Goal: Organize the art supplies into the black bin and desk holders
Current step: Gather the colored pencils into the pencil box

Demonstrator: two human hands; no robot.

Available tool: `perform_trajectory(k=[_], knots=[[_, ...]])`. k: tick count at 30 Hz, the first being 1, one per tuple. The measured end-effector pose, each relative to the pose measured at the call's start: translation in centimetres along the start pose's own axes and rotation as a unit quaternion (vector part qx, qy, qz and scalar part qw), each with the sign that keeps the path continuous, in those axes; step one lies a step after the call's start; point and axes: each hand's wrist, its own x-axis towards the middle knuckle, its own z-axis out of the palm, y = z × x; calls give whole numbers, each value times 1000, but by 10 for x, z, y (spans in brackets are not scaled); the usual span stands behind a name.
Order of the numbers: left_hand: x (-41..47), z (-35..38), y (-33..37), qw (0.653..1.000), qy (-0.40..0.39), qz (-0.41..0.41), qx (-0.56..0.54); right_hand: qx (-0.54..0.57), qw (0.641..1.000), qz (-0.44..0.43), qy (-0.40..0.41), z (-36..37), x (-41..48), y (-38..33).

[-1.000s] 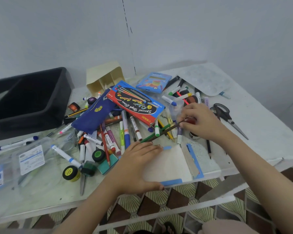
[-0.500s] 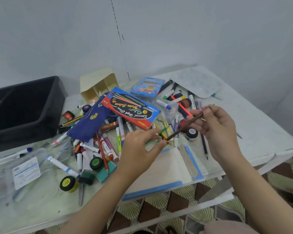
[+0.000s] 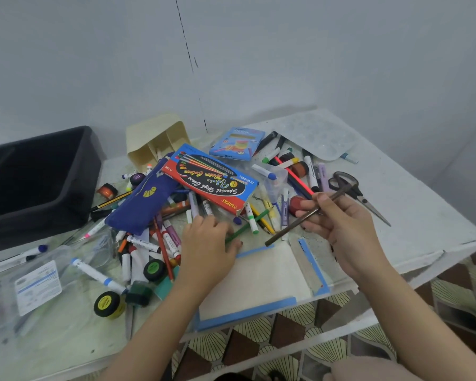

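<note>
Bin (image 3: pixel 66 210) sits at the left edge of the frame on the table (image 3: pixel 412 232), with the desk holder (image 3: pixel 149 138) just right of it at the back. In front of the holder is the pouch (image 3: pixel 140 204), and the big pencil box (image 3: pixel 212 180) lies partly on it and on the pen pile at centre. Small box (image 3: pixel 237 143) is behind the big one, palette (image 3: pixel 316 136) at the upper right, scissors (image 3: pixel 349 185) right of the pile. Clear case (image 3: pixel 25 284) is lower left, with a paint jar (image 3: pixel 107 303) just right of it. The pad (image 3: pixel 259 276) lies at the near edge between your arms. Your left hand (image 3: pixel 206 251) closes over the near end of a pencil (image 3: pixel 245 229) at centre. Your right hand (image 3: pixel 346 229) holds a stick (image 3: pixel 285 231) above the pad's far corner.
</note>
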Motion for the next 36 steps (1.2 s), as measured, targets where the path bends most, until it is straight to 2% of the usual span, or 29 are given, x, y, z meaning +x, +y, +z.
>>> perform_trajectory(k=[4,7,10,15,23,28,32,36], knots=[[3,-3,1,999,-30,-22,-18,-1,1000,23,1,0,-1,2],[6,-11,10,980,-36,-73,-182,-6,999,44,-10,1,-1,4],[11,-21,23,952,-62,-69,-290,-32,997,59,-26,6,0,8],[20,-27,39,951,-81,-27,-298,-13,997,64,-48,15,0,8],[20,-26,38,934,-196,-19,-300,17,999,38,-14,4,2,0],[35,-22,55,924,-210,47,-317,15,999,39,-5,-14,0,-7],[62,-6,78,937,-158,114,-289,42,994,22,97,-49,-3,-19],[87,22,107,934,-137,251,-214,54,980,16,189,-87,-7,-25]])
